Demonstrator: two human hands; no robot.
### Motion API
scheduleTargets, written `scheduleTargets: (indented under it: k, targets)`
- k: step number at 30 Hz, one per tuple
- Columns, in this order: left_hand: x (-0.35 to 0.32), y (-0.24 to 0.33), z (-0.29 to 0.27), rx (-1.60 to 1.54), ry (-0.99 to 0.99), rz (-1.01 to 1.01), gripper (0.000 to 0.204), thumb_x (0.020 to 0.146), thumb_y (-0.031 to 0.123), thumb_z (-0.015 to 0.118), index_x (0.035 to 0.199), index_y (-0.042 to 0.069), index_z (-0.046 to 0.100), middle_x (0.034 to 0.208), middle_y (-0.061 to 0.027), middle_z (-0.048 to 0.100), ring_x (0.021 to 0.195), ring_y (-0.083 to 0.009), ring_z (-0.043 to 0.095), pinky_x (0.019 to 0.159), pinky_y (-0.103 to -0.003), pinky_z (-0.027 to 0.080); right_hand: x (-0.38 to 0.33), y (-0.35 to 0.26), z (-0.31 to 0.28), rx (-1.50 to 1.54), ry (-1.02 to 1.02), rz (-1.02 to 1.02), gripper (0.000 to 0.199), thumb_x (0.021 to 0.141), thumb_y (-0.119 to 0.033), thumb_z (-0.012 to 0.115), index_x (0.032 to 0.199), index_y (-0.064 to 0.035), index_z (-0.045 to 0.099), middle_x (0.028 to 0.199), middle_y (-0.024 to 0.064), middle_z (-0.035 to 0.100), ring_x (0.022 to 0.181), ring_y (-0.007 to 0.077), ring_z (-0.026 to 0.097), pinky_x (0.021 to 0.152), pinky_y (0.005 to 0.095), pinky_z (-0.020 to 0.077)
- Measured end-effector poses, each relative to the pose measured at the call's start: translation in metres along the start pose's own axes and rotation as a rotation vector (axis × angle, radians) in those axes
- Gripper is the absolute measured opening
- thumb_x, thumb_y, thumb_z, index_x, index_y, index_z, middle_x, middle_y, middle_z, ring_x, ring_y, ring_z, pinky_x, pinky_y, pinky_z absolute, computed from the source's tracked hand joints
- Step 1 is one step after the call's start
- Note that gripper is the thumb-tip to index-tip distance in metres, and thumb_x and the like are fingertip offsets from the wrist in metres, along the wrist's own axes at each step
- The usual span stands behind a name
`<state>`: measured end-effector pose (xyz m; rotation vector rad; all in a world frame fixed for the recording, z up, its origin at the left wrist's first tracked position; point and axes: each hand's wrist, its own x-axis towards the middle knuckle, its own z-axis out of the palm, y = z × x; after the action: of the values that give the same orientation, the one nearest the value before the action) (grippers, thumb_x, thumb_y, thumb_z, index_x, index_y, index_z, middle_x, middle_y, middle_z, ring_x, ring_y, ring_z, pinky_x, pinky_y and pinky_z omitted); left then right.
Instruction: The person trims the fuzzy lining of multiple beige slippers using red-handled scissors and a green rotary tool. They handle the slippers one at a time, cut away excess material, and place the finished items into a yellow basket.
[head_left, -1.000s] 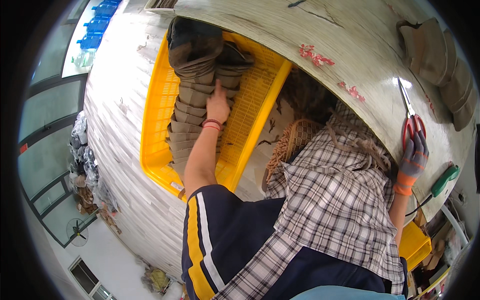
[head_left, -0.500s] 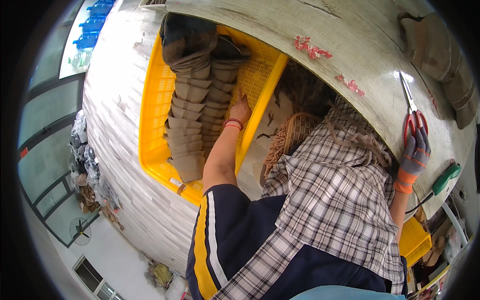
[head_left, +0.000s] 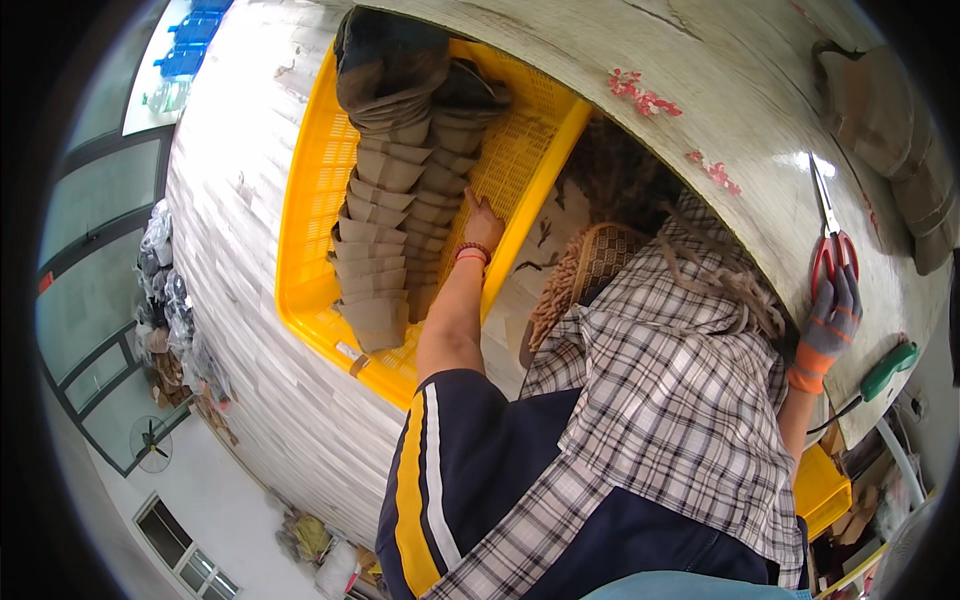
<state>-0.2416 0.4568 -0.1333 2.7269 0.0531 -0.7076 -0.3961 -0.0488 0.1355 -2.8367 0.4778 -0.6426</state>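
My bare left hand (head_left: 482,226), with a red bracelet at the wrist, reaches into a yellow plastic basket (head_left: 541,187). Its index finger is stretched out beside nested rows of brown-grey, cup-shaped fabric pieces (head_left: 374,205); nothing shows in its grasp. Darker, fuzzy-looking pieces (head_left: 392,62) lie at the far end of the rows. On the table to the right, my right hand (head_left: 830,320) wears a grey and orange glove. Its fingers lie over the red handles of a pair of scissors (head_left: 829,220), whose blades point away from me.
The wooden table (head_left: 740,120) curves along the right, bearing more brown pieces (head_left: 880,120) and a green-handled corded tool (head_left: 889,370). A checked apron (head_left: 670,380) covers my lap. Beside it is a tufted cushion (head_left: 600,265). Another yellow crate (head_left: 822,490) stands below the table.
My left hand has shifted slightly toward me along the rows, its fingertip closer to the pieces. The right hand remains at the scissors. The whole view has tilted a little.
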Motion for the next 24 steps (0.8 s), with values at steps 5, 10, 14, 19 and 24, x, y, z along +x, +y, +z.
scheduleTargets:
  k: [5, 10, 14, 19, 24]
  targets:
    - [-0.001, -0.009, 0.009, -0.036, 0.004, -0.088, 0.066, 0.077, 0.014, 0.056, 0.137, -0.003, 0.034, 0.149, -0.0278, -0.003, 0.092, -0.0416, 0.061, 0.073, -0.044, 0.052, 0.000, 0.001, 0.001, 0.022, -0.008, 0.014, 0.024, 0.087, -0.006, 0.055, 0.108, 0.0013, 0.063, 0.113, 0.0201, 0.061, 0.104, 0.0316, 0.058, 0.089, 0.0392, 0.0462]
    - [-0.004, 0.000, 0.000, -0.014, -0.068, -0.138, 0.066, 0.079, 0.014, 0.054, 0.139, -0.002, 0.031, 0.149, -0.0272, -0.005, 0.091, -0.0411, 0.062, 0.072, -0.044, 0.052, 0.000, -0.003, -0.001, 0.019, -0.004, 0.000, 0.023, 0.087, -0.007, 0.056, 0.107, 0.0008, 0.063, 0.113, 0.0190, 0.061, 0.104, 0.0307, 0.059, 0.090, 0.0384, 0.0460]
    - [-0.004, -0.005, 0.006, -0.058, -0.042, -0.147, 0.066, 0.081, 0.014, 0.053, 0.140, -0.001, 0.030, 0.150, -0.0265, -0.006, 0.090, -0.0405, 0.062, 0.072, -0.044, 0.051, -0.001, -0.001, -0.002, -0.016, 0.003, -0.040, 0.024, 0.087, -0.007, 0.056, 0.109, -0.0001, 0.063, 0.113, 0.0178, 0.061, 0.104, 0.0300, 0.059, 0.090, 0.0380, 0.0459]
    - [-0.008, 0.014, -0.011, -0.124, -0.073, -0.279, 0.064, 0.082, 0.012, 0.053, 0.139, -0.003, 0.029, 0.149, -0.0284, -0.009, 0.090, -0.0416, 0.061, 0.075, -0.044, 0.051, 0.000, -0.003, -0.002, -0.050, -0.014, -0.027, 0.024, 0.087, -0.006, 0.056, 0.109, -0.0006, 0.063, 0.114, 0.0177, 0.061, 0.105, 0.0301, 0.058, 0.091, 0.0386, 0.0455]
    - [0.015, -0.039, 0.039, -0.166, -0.054, -0.361, 0.062, 0.083, 0.011, 0.054, 0.137, -0.006, 0.028, 0.147, -0.0320, -0.009, 0.089, -0.0421, 0.061, 0.077, -0.045, 0.051, 0.001, -0.003, -0.004, -0.032, -0.014, -0.032, 0.024, 0.087, -0.006, 0.056, 0.109, -0.0006, 0.063, 0.114, 0.0180, 0.061, 0.105, 0.0302, 0.058, 0.091, 0.0393, 0.0453]
